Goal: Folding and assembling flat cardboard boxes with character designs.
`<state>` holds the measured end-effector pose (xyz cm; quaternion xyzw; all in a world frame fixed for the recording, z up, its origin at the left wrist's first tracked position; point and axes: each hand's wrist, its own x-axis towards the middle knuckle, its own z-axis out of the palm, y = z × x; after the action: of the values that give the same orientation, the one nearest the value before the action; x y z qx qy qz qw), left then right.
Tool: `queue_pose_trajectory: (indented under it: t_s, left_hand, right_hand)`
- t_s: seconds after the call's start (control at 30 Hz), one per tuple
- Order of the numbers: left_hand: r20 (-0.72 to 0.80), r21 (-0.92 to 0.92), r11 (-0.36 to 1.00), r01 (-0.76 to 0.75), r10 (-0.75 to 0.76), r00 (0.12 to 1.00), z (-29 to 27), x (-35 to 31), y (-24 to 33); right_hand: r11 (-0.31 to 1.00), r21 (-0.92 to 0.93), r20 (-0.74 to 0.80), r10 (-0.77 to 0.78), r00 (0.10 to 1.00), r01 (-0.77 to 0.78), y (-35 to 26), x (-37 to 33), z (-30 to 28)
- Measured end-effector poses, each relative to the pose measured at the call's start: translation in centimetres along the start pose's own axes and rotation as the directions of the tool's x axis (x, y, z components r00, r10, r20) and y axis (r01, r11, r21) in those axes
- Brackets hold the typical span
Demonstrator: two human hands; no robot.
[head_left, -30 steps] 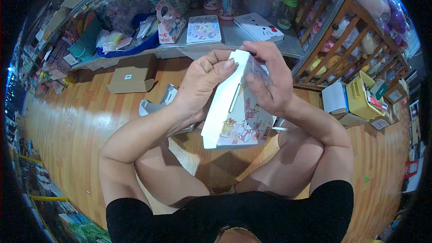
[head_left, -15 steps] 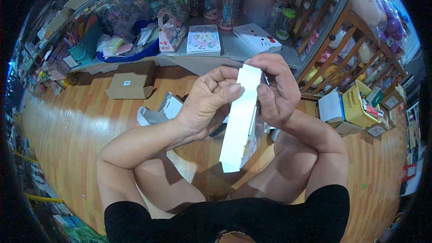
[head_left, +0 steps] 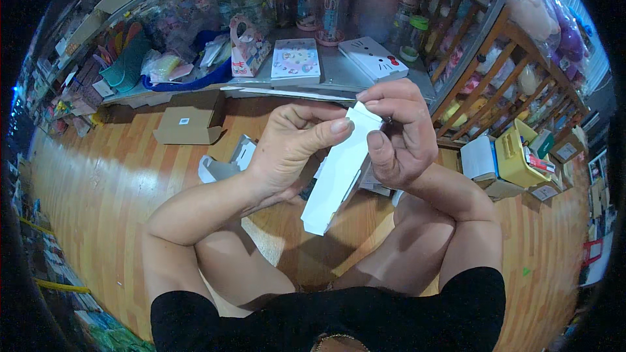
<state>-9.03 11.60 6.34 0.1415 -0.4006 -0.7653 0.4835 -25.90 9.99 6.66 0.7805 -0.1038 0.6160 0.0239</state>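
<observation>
A white folding cardboard box (head_left: 336,179), narrow side up, is held between my hands above my lap. My left hand (head_left: 287,146) grips it from the left, thumb pressed flat on the white side near the far end. With bent fingers and thumb, my right hand (head_left: 405,133) pinches the far right corner, where a small flap sticks out. A thin panel (head_left: 280,94), seen almost edge-on, stretches left beyond my left hand and seems to belong to the box. Fingers on the underside are hidden.
Ahead, a metal shelf holds a pastel printed box (head_left: 295,60), a white box with a red bow (head_left: 373,58) and a blue basket (head_left: 189,78). A brown carton (head_left: 189,117) and an open white box (head_left: 244,153) lie on the floor. A yellow bin (head_left: 515,156) stands right.
The box has turned, its near end swinging left and up. A thin panel now shows beyond my left hand, and the printed side has gone out of sight.
</observation>
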Motion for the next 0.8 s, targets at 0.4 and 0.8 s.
queue_pose_trajectory:
  t_s: [0.4,0.8]
  left_hand:
    - [-0.012,0.086,0.996,-0.008,0.009,1.0,0.1,-0.4,1.2]
    - [-0.05,0.051,0.999,-0.008,0.01,0.999,0.3,-0.4,1.3]
  right_hand:
    - [0.995,-0.036,0.02,-0.089,0.996,0.09,-0.1,0.9,0.5]
    - [0.987,-0.064,0.035,-0.145,0.989,0.147,0.1,1.0,0.8]
